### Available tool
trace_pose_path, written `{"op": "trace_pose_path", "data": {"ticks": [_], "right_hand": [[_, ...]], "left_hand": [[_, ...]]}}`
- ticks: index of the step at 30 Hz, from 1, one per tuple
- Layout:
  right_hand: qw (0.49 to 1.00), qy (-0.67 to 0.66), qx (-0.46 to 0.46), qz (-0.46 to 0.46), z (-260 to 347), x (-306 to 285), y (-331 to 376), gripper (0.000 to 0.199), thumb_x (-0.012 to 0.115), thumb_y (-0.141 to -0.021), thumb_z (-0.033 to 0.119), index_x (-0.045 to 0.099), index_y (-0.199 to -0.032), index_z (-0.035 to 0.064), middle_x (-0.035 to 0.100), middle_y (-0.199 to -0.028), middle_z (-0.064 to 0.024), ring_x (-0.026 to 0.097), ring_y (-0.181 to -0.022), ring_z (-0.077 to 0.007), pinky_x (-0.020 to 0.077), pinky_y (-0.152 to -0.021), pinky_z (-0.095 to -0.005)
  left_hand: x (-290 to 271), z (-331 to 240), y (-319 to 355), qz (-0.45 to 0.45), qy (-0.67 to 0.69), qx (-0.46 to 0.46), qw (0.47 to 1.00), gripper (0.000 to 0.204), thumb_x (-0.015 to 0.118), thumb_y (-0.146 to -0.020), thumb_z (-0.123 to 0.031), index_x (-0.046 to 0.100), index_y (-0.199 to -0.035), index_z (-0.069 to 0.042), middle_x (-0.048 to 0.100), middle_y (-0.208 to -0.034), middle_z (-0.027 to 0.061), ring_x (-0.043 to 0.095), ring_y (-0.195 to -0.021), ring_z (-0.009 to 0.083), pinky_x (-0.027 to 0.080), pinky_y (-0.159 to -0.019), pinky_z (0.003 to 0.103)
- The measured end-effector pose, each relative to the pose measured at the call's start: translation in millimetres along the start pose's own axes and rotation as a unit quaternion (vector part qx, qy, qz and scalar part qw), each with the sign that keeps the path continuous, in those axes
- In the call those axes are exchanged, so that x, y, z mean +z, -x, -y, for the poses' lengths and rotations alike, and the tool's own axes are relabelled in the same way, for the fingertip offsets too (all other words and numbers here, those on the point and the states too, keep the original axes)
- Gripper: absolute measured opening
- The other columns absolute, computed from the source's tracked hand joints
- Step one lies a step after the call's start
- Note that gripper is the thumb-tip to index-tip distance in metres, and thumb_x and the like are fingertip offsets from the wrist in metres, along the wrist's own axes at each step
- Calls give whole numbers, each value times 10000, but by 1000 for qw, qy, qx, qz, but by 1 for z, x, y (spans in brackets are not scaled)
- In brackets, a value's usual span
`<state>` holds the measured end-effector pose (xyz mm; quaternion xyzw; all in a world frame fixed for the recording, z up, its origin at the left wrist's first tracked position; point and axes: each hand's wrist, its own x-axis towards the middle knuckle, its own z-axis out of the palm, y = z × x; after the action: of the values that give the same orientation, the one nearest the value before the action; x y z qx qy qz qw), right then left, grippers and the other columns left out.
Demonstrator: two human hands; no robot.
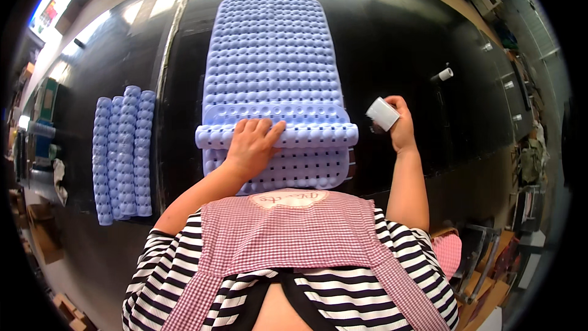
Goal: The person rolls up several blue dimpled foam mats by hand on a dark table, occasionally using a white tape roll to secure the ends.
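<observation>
A light blue bubbled mat [272, 49] lies lengthwise on the dark table before me. Its near part is folded over into a crosswise roll [324, 134], and a flat section with square holes shows on my side of the roll. My left hand [250, 150] rests on that roll left of its middle, fingers spread over the top. Off the mat's right edge, my right hand [401, 124] is closed on a small white rectangular piece [383, 114], held tilted above the table. I cannot tell exactly what kind of thing it is.
Several rolled blue mats [125, 153] lie side by side to the left. A pale seam [171, 37] runs along the table [392, 30] between them and the mat. At the right a small white-ended cylinder [445, 74] sits on the table. Boxes and a metal-framed stand [481, 263] are beyond its edges.
</observation>
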<state>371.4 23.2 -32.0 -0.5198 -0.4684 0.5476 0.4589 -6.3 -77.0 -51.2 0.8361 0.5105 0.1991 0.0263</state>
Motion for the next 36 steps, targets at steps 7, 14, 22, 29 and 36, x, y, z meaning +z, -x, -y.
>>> {"op": "trace_pose_path", "data": {"ticks": [7, 14, 22, 29, 36], "right_hand": [[950, -132, -23, 282, -8, 153, 26, 67, 729, -926, 83, 680, -963, 56, 697, -908, -35, 654, -807, -94, 546, -700, -263], [962, 0, -9, 274, -26, 164, 23, 139, 772, -870, 157, 699, -883, 39, 695, -860, -25, 622, -786, -96, 519, -705, -284], [917, 203, -270, 211, -29, 166, 33, 534, 854, -785, 298, 651, -1220, 64, 658, -1239, -147, 629, -1131, -265, 483, -970, -389], [865, 263, -404, 136, -36, 168, 87, 1215, 867, -735, 477, 185, -1629, 17, 458, -1543, -219, 462, -1398, -380, 316, -1149, -485], [873, 260, -388, 141, -41, 174, 66, 1159, 838, -776, 466, 201, -1613, -22, 743, -1051, -124, 692, -960, -303, 467, -906, -448]], "left_hand": [[-1, -2, -7, -8, 27, 2, 1000, 673, 858, -745, -267, 603, -1352, -128, 642, -1167, 62, 610, -1091, 289, 424, -1002, 467], [-41, -12, -11, -67, 217, -46, 973, 690, 887, -733, -224, 627, -1368, -141, 620, -1379, 113, 591, -1244, 337, 441, -1067, 482], [-70, -17, -36, 26, 232, 48, 971, 122, 805, -816, -117, 720, -904, -111, 666, -1008, 60, 649, -972, 285, 508, -855, 417], [-2, 35, -63, 131, 207, -65, 967, 140, 780, -853, -179, 711, -910, -71, 690, -956, 92, 670, -885, 324, 525, -810, 433], [-14, 34, -70, 253, 110, -228, 934, 468, 867, -753, -314, 645, -1078, -60, 737, -982, 166, 697, -971, 369, 527, -831, 469]]}}
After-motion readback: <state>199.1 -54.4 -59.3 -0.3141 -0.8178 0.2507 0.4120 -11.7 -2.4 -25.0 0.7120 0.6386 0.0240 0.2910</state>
